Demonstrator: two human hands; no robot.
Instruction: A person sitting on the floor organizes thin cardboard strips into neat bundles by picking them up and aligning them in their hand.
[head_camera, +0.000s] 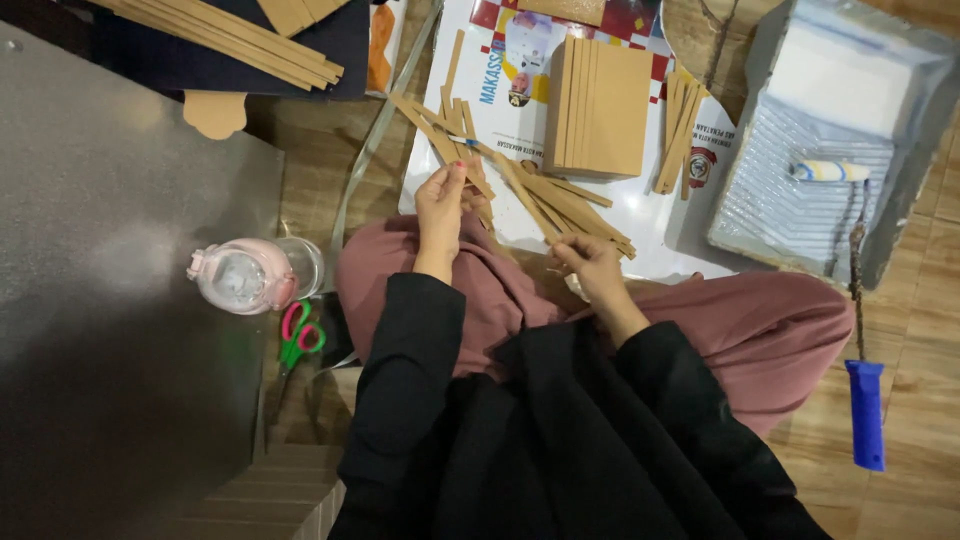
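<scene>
Several thin tan cardboard strips (545, 195) fan out at upper centre of the frame, lying on a white printed sheet (640, 215) on the wooden floor (915, 340). Just above them stands a stack of tan cardboard panels (600, 105). Open floor is scarce: a grey metal sheet (110, 260) fills the left, a paint tray (850, 150) the upper right. The left hand (442, 205) pinches strip ends; the right hand (592, 262) curls closed around other strips.

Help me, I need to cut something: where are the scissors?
In the head view, the pink-and-green scissors lie on the floor at the left, just below the pink bottle, beside the person's left knee.
</scene>
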